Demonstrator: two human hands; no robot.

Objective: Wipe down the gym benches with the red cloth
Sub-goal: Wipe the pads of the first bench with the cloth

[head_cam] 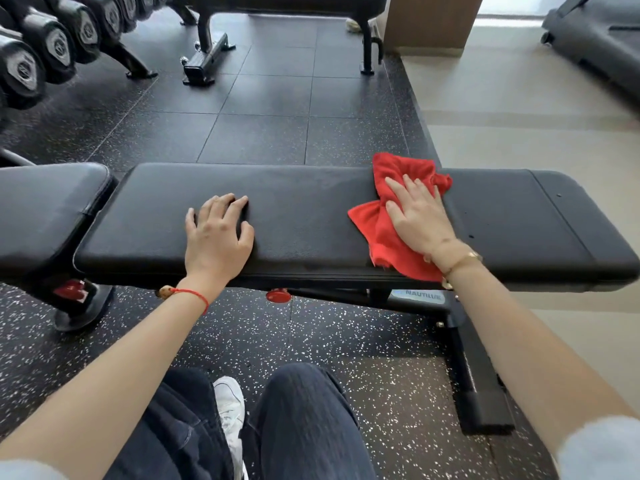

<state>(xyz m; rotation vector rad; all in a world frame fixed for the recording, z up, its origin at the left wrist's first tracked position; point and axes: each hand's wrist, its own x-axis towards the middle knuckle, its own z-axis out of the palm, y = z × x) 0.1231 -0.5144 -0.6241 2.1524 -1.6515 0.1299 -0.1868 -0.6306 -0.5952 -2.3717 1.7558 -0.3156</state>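
Observation:
A black padded gym bench [304, 216] runs left to right across the middle of the head view. A crumpled red cloth [377, 226] lies on its long pad, right of centre. My right hand [419, 216] presses flat on the cloth with fingers straight, pointing away from me. Farther left on the same pad, my left hand [218, 230] rests with fingers bent, fingertips touching the padding, holding nothing. The shorter seat pad [45, 209] of the bench sits at the left.
A second black bench [214, 46] stands beyond on the speckled rubber floor. A dumbbell rack [52, 46] fills the top left. A treadmill [602, 43] is at the top right on the pale floor. The bench's foot bar [485, 403] is near my right knee.

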